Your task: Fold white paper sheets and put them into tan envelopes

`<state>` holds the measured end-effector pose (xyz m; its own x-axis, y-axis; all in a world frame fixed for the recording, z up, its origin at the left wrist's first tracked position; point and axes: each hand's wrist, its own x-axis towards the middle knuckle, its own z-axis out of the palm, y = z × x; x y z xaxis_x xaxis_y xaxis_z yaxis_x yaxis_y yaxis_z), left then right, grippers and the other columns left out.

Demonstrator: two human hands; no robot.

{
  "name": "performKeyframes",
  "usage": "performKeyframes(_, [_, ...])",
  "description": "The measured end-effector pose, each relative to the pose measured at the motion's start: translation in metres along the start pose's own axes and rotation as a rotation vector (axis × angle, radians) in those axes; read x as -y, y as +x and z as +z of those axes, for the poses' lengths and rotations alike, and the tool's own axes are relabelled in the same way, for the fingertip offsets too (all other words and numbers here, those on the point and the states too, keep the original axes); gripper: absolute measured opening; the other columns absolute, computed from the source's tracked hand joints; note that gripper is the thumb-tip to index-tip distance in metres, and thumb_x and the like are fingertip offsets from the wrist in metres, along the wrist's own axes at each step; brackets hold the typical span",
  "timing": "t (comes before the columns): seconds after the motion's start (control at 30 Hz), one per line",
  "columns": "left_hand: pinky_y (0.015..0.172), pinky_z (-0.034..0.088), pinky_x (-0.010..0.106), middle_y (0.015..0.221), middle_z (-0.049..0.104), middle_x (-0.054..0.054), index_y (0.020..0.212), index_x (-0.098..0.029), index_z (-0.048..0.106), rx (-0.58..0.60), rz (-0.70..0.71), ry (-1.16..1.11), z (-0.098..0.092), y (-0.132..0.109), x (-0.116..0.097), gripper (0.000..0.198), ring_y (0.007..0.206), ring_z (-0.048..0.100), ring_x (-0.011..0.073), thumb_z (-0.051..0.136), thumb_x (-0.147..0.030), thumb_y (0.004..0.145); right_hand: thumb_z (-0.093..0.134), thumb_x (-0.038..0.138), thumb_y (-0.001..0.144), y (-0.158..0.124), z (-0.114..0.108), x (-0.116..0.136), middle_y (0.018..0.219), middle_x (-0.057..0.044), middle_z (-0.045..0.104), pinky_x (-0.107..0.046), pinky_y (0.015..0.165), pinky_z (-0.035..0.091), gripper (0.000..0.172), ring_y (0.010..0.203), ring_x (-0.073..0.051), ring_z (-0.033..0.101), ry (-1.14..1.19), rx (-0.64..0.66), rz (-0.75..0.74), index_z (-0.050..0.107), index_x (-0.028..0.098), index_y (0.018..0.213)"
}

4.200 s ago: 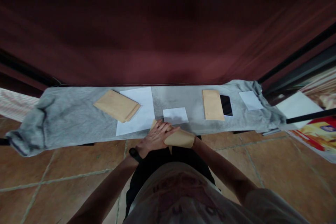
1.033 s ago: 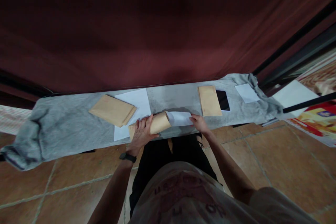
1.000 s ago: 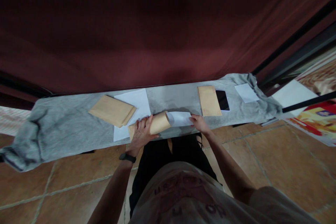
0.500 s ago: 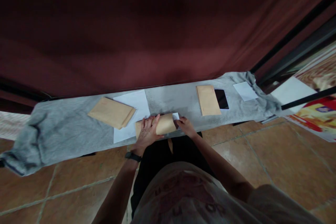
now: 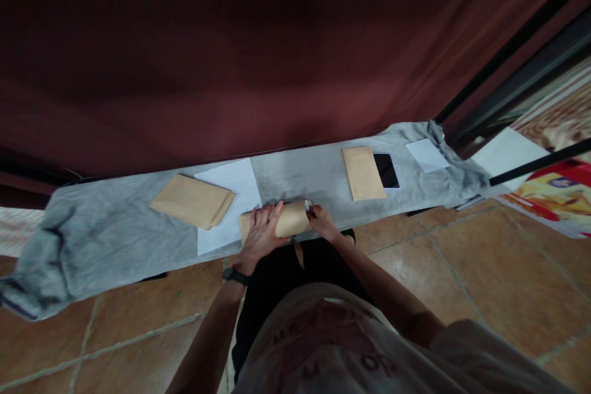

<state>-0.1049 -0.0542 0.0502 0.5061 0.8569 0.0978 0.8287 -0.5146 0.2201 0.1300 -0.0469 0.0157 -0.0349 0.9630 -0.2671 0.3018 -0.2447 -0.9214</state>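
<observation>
A brown paper envelope (image 5: 292,221) lies near the front edge of the cloth-covered surface, its right end bulged up and open. Across its left part rests my left hand (image 5: 262,231), holding it down with the fingers on top and the thumb at the near side. At the open right end, my right hand (image 5: 322,221) is closed in a pinch on a white sheet of paper (image 5: 307,205). Only a small bit of that sheet shows at the mouth; the fingertips are partly hidden there.
Brown envelopes (image 5: 189,200) lie stacked at left, partly over white paper (image 5: 244,181). Farther right are more brown envelopes (image 5: 364,173), a dark phone (image 5: 386,171) and a white sheet (image 5: 427,155). A grey cloth (image 5: 115,228) covers the narrow surface. A dark red panel (image 5: 277,104) stands behind.
The white sheet has gone further left into the envelope, and less of it shows. My right hand has moved slightly left to the envelope's mouth. My left hand stays on the envelope.
</observation>
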Motion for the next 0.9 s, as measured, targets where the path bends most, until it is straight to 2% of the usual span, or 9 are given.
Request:
performKeyframes(0.1, [0.123, 0.022, 0.061, 0.148, 0.050, 0.021, 0.164, -0.019, 0.016, -0.001, -0.001, -0.004, -0.001, 0.000, -0.001, 0.115, 0.141, 0.045, 0.0385, 0.082, -0.051, 0.074, 0.061, 0.023, 0.089, -0.004, 0.002, -0.001, 0.100, -0.006, 0.071, -0.035, 0.096, 0.049, 0.012, 0.105, -0.025, 0.065, -0.081, -0.074, 0.022, 0.073, 0.024, 0.091])
performKeyframes(0.37, [0.123, 0.023, 0.060, 0.147, 0.052, 0.021, 0.164, -0.020, 0.016, 0.004, 0.012, -0.006, -0.004, 0.003, -0.007, 0.114, 0.141, 0.046, 0.0378, 0.081, -0.051, 0.076, 0.063, 0.020, 0.089, -0.007, 0.004, 0.002, 0.095, -0.007, 0.074, -0.031, 0.086, 0.051, 0.012, 0.095, -0.024, 0.069, -0.166, -0.122, 0.022, 0.073, 0.022, 0.083])
performKeyframes(0.5, [0.122, 0.024, 0.060, 0.147, 0.052, 0.020, 0.164, -0.019, 0.017, -0.012, 0.013, 0.009, -0.003, 0.003, -0.006, 0.115, 0.139, 0.048, 0.0379, 0.083, -0.049, 0.074, 0.064, 0.016, 0.086, -0.007, 0.005, 0.002, 0.096, -0.007, 0.074, -0.031, 0.087, 0.051, 0.009, 0.096, -0.023, 0.070, -0.182, -0.176, 0.019, 0.070, 0.020, 0.082])
performKeyframes(0.77, [0.122, 0.023, 0.060, 0.148, 0.051, 0.023, 0.163, -0.017, 0.021, -0.023, 0.042, 0.036, -0.004, 0.005, -0.008, 0.113, 0.139, 0.047, 0.0395, 0.083, -0.047, 0.074, 0.064, 0.017, 0.084, -0.013, 0.006, -0.001, 0.086, -0.002, 0.071, -0.031, 0.079, 0.054, 0.008, 0.084, -0.021, 0.070, -0.147, -0.268, 0.009, 0.061, 0.023, 0.087])
performKeyframes(0.9, [0.122, 0.021, 0.060, 0.149, 0.050, 0.023, 0.164, -0.017, 0.019, -0.015, 0.054, 0.046, -0.007, 0.008, -0.008, 0.114, 0.141, 0.045, 0.0396, 0.084, -0.045, 0.074, 0.063, 0.019, 0.081, -0.014, 0.008, -0.004, 0.079, 0.003, 0.066, -0.029, 0.073, 0.053, 0.015, 0.077, -0.018, 0.067, -0.023, -0.370, -0.026, 0.055, 0.026, 0.092])
